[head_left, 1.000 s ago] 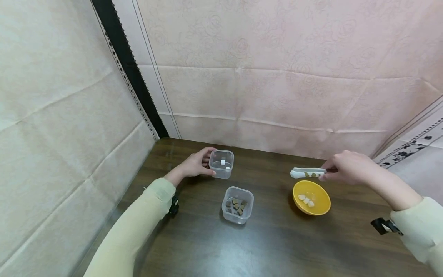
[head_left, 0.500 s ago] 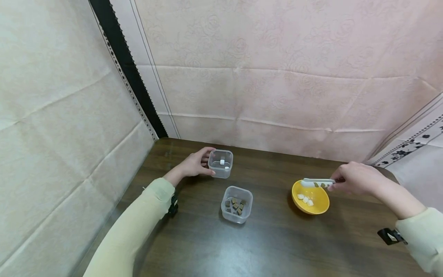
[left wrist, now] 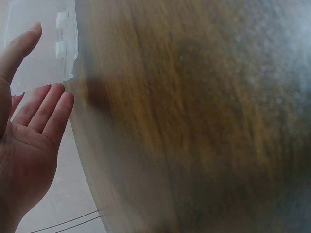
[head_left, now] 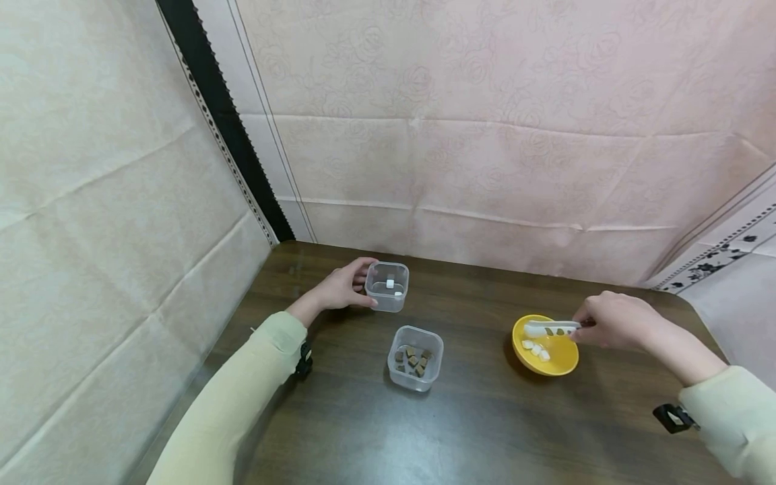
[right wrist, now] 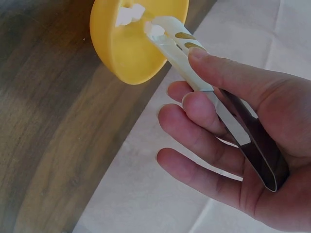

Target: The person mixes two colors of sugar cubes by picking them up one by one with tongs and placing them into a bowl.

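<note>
At the far left of the table, my left hand holds a clear plastic box by its left side, thumb and fingers spread around it. Two small white cubes lie in that box; the left wrist view shows its hinged edge. My right hand pinches white-tipped tongs between thumb and fingers. Their tips reach inside a yellow bowl and close around a white cube. More white cubes sit in the bowl, to the near side of the tips.
A second clear plastic box with several brown cubes stands mid-table, between the hands and nearer the front. Pale patterned cloth hangs behind the dark wooden table and to its left.
My right hand has moved to the right and nearer, then lowered the tongs from behind the bowl's rim into the bowl. The left hand and its box have stayed in place.
</note>
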### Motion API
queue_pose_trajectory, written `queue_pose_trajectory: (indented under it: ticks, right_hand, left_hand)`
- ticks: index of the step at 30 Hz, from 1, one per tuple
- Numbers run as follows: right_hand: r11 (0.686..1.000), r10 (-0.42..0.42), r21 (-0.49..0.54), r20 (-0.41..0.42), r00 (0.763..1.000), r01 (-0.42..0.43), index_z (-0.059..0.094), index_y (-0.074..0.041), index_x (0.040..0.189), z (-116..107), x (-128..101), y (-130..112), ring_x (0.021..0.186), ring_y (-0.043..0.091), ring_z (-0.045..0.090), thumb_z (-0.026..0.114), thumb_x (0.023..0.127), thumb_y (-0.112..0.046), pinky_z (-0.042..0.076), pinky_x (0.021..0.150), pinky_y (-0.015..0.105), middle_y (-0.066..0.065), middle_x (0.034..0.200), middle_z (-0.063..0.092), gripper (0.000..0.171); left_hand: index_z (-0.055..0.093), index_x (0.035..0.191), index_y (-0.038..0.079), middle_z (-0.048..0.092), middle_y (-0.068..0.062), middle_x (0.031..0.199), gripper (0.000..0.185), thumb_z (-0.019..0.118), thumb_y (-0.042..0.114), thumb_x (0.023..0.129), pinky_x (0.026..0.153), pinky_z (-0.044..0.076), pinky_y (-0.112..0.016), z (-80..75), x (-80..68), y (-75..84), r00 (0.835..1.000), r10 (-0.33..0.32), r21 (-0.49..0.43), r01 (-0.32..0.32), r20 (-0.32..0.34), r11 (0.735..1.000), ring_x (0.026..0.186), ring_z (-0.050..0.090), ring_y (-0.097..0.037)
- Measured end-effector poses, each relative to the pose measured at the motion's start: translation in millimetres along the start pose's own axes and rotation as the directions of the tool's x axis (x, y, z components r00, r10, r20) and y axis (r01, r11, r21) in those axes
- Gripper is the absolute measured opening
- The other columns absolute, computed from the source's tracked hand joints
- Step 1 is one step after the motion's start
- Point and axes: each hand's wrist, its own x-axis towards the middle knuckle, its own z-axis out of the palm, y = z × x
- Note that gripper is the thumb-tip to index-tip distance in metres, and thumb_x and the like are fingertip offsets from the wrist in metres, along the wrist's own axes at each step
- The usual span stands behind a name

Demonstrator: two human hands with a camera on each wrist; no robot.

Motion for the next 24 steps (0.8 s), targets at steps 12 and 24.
queue_pose_trajectory:
  ticks: [12,24]
  right_hand:
    - [1.000,0.011,-0.007,0.014,1.000,-0.011,0.071,-0.025,0.075,1.5,0.0,-0.3,0.056,0.008,0.052,0.083,0.093,-0.032,0.036,0.050,0.027,-0.013,0.062,0.056,0.023]
    - [0.998,0.035,-0.043,-0.022,0.999,-0.035,0.063,-0.025,0.069,-15.6,-7.2,-2.5,0.057,0.009,0.039,0.081,0.092,-0.035,0.026,0.051,0.027,-0.012,0.061,0.044,0.031]
  left_hand:
    - [0.039,0.159,0.015,0.055,-0.021,0.153,0.089,0.091,0.012,0.087,0.117,0.050,-0.049,0.2,-1.7,2.7,1.000,0.005,-0.010,-0.005,0.002,1.000,0.141,0.056,-0.034]
    - [0.039,0.160,0.015,0.055,-0.021,0.153,0.089,0.090,0.011,0.088,0.117,0.050,-0.049,-0.4,-2.3,3.3,1.000,-0.005,-0.016,0.005,0.003,1.000,0.142,0.055,-0.034]
